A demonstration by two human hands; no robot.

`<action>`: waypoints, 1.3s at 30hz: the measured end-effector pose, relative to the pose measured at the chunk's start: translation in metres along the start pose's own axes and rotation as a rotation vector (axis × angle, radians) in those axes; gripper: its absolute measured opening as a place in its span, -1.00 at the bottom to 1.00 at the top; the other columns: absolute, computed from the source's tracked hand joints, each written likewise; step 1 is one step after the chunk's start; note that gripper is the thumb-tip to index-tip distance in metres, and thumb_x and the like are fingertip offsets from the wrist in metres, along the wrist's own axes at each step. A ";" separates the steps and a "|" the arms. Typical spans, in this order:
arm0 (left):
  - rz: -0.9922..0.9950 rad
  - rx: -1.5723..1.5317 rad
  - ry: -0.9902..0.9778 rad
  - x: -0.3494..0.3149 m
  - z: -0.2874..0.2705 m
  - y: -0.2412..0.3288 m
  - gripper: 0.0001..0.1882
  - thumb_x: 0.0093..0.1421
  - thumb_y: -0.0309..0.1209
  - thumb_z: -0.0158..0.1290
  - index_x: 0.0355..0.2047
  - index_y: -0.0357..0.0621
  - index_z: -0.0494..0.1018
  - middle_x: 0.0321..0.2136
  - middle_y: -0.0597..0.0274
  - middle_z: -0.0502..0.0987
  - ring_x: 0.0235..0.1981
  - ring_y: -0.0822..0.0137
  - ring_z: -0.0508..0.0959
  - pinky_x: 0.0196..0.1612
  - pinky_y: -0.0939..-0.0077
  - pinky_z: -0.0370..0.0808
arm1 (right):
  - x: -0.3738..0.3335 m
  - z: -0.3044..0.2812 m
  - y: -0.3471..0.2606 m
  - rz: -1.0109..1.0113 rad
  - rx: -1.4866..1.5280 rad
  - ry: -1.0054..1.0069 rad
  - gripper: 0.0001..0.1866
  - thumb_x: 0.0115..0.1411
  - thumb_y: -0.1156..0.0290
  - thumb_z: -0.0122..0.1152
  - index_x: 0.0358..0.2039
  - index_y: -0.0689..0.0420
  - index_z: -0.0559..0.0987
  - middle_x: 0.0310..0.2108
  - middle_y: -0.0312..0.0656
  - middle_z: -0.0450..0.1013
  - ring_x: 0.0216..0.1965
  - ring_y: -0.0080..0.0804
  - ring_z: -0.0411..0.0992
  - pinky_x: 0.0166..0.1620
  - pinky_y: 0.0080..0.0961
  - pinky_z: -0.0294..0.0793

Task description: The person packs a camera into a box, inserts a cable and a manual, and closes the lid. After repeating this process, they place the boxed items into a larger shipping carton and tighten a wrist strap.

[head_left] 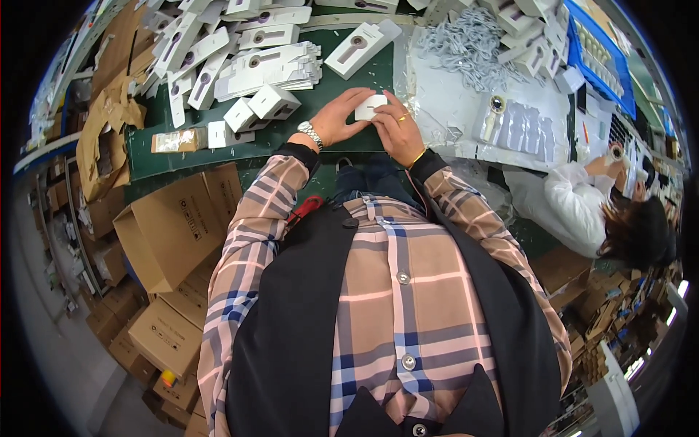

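A small white box (369,108), seen end-on, is between my two hands over the near part of the green work table (309,142). My left hand (336,120) has its fingers closed on the box's left side. From the right, my right hand (401,132) grips it too, fingertips at its upper and lower edges. Beyond my hands lies a white carton (354,49) with a device pictured on it. To the left are a stack of flat white cartons (266,71) and two boxes standing on end, one of them a white box (274,103).
Heaped white cartons (191,58) cover the far left. Pale cables (473,47) are piled at the far right, near a blue crate (601,54). A co-worker in a white top (561,204) works at the right. Brown cardboard boxes (171,229) stand at lower left.
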State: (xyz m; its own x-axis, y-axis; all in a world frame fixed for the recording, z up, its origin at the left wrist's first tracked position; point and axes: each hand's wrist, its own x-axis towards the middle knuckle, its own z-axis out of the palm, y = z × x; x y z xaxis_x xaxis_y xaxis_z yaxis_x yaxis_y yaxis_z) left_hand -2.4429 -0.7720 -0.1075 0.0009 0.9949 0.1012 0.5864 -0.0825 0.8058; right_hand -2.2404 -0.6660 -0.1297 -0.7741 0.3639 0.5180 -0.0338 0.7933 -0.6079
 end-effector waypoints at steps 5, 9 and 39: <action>-0.014 -0.013 0.092 -0.012 0.001 -0.001 -0.34 0.20 -0.29 0.27 0.29 -0.16 0.37 0.21 -0.05 0.46 0.24 -0.06 0.46 0.29 0.19 0.42 | 0.022 -0.001 -0.014 0.081 0.047 -0.049 -0.48 0.13 0.60 0.34 0.13 0.20 0.46 0.12 0.10 0.43 0.24 0.15 0.37 0.29 -0.05 0.35; -0.137 0.005 0.085 -0.016 0.001 0.005 -0.25 0.16 -0.23 0.30 0.32 -0.17 0.33 0.22 -0.10 0.46 0.25 -0.13 0.45 0.32 0.18 0.39 | 0.042 -0.013 -0.019 0.033 -0.038 -0.273 -0.25 0.14 0.45 0.37 0.35 0.25 0.33 0.15 0.12 0.40 0.23 0.18 0.33 0.32 -0.05 0.27; -0.576 0.001 0.599 -0.344 -0.224 -0.038 -0.66 0.21 -0.36 0.32 -0.06 -0.25 0.60 -0.21 0.11 0.63 -0.25 0.15 0.67 -0.23 0.37 0.62 | 0.173 0.099 -0.111 0.551 0.387 0.309 -0.43 0.19 0.63 0.24 0.24 0.29 0.42 0.08 0.00 0.51 0.06 -0.14 0.52 0.16 -0.24 0.53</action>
State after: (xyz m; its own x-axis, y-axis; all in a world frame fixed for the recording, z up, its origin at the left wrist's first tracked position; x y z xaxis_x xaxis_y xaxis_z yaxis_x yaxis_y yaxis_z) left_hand -2.6470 -1.1239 -0.0426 -0.7311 0.6814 -0.0335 0.3637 0.4307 0.8260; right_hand -2.4332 -0.7392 -0.0325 -0.5316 0.8260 0.1874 0.0435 0.2477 -0.9679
